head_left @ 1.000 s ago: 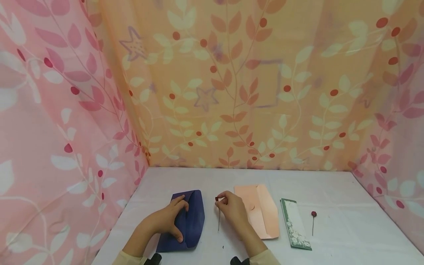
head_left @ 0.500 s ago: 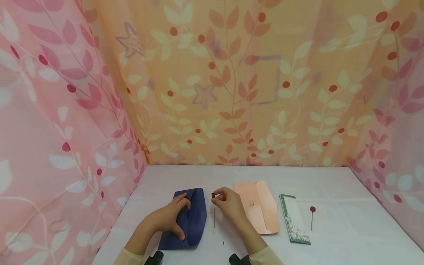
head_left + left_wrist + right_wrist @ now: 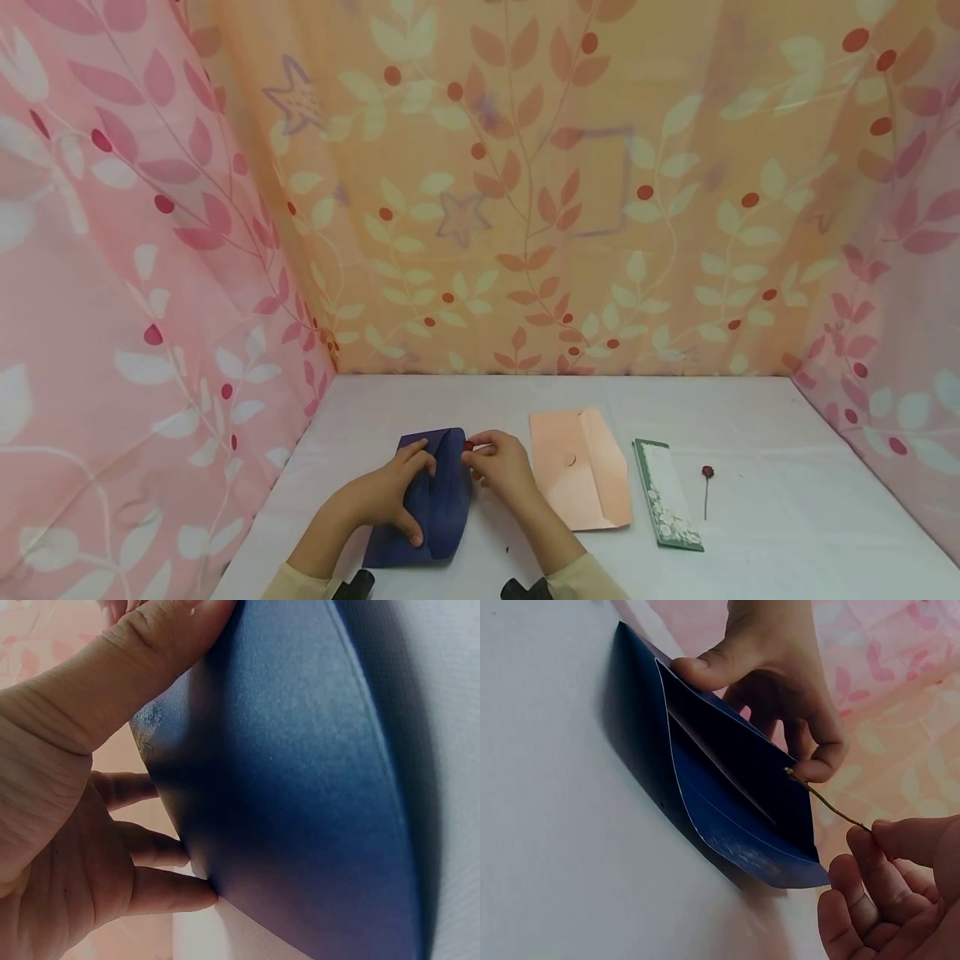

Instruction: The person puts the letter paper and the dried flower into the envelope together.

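Note:
A dark blue envelope lies at the left of the table, its flap to the right. My left hand grips its body with thumb and fingers spread along the mouth. In the right wrist view the mouth gapes, and a pale edge shows inside. My right hand pinches a small dried red flower just below its head, beside the flap. Its thin brown stem points into the envelope's mouth, with the tip close to my left fingertips. The flower's head is hidden in the right wrist view.
Right of my right hand lies a peach envelope. Beyond it are a white card with a green floral border and a second dried red flower. A tiny dark scrap sits near the front. Patterned curtains enclose the table.
My right hand has moved left with the flower, from the gap between the two envelopes to the blue envelope's flap. My left hand keeps its grip on the blue envelope.

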`<state>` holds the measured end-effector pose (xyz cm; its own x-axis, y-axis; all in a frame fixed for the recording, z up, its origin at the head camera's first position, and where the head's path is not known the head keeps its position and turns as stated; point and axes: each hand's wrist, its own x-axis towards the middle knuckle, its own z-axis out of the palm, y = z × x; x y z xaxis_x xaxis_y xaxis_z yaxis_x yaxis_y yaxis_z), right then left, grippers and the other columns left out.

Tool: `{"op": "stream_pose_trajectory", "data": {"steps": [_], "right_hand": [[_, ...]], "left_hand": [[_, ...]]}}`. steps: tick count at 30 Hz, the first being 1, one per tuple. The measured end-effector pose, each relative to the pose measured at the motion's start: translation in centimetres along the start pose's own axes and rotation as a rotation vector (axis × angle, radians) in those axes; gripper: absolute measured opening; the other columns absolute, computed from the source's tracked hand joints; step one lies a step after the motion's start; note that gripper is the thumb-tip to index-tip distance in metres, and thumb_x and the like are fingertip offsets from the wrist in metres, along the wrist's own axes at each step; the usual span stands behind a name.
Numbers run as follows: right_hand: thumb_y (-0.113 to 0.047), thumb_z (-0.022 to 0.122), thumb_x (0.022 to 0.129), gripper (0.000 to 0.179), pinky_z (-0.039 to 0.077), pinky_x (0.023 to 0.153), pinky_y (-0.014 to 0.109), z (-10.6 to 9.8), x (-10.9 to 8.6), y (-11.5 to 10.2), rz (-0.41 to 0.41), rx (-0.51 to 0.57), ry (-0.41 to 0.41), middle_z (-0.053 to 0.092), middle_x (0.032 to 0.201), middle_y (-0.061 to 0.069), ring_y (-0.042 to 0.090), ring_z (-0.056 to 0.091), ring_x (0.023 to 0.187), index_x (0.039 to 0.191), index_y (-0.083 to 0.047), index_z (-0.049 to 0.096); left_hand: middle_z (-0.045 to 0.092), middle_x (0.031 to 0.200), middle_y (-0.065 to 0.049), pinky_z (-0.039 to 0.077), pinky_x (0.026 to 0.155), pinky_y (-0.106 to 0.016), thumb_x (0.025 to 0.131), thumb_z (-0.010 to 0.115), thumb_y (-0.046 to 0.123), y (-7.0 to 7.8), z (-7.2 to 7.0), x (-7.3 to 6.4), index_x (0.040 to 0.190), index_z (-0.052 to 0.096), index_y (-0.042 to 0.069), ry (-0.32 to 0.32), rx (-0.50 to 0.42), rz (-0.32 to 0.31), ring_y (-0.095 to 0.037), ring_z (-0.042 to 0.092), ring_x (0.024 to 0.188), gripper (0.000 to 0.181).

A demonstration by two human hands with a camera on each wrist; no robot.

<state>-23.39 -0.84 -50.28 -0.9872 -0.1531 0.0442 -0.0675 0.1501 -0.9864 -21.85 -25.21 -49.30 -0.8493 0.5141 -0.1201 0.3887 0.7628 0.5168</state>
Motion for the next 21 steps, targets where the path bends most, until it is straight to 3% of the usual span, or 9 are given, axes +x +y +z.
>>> {"op": "stream_pose_trajectory", "data": {"steps": [7, 13, 21], "right_hand": [[-0.008, 0.078, 0.087, 0.029, 0.055, 0.049, 0.029, 1.5, 0.6, 0.7, 0.065, 0.049, 0.010, 0.077, 0.081, 0.011, 0.022, 0.072, 0.061, 0.111, 0.004, 0.068], [-0.006, 0.076, 0.086, 0.030, 0.060, 0.053, 0.039, 2.8, 0.9, 0.7, 0.103, 0.120, -0.002, 0.076, 0.080, 0.012, 0.027, 0.074, 0.062, 0.112, 0.005, 0.065], [-0.002, 0.077, 0.085, 0.027, 0.060, 0.054, 0.038, 4.2, 1.0, 1.0, 0.127, 0.160, 0.005, 0.076, 0.080, 0.015, 0.030, 0.074, 0.063, 0.108, 0.006, 0.064]], "left_hand": [[0.020, 0.165, -0.026, 0.048, 0.100, -0.064, 0.056, 0.097, 0.052, 0.1, 0.0, 0.0, 0.119, 0.046, 0.029, -0.005, -0.013, 0.013, -0.053, 0.037, 0.142, 0.085], [0.020, 0.165, -0.026, 0.049, 0.099, -0.062, 0.055, 0.097, 0.052, 0.1, 0.1, 0.0, 0.118, 0.045, 0.031, -0.004, -0.015, 0.018, -0.053, 0.038, 0.142, 0.084], [0.022, 0.164, -0.027, 0.050, 0.098, -0.061, 0.054, 0.097, 0.053, 0.1, 0.1, -0.1, 0.118, 0.046, 0.031, 0.005, -0.001, 0.028, -0.052, 0.040, 0.141, 0.085]]}}
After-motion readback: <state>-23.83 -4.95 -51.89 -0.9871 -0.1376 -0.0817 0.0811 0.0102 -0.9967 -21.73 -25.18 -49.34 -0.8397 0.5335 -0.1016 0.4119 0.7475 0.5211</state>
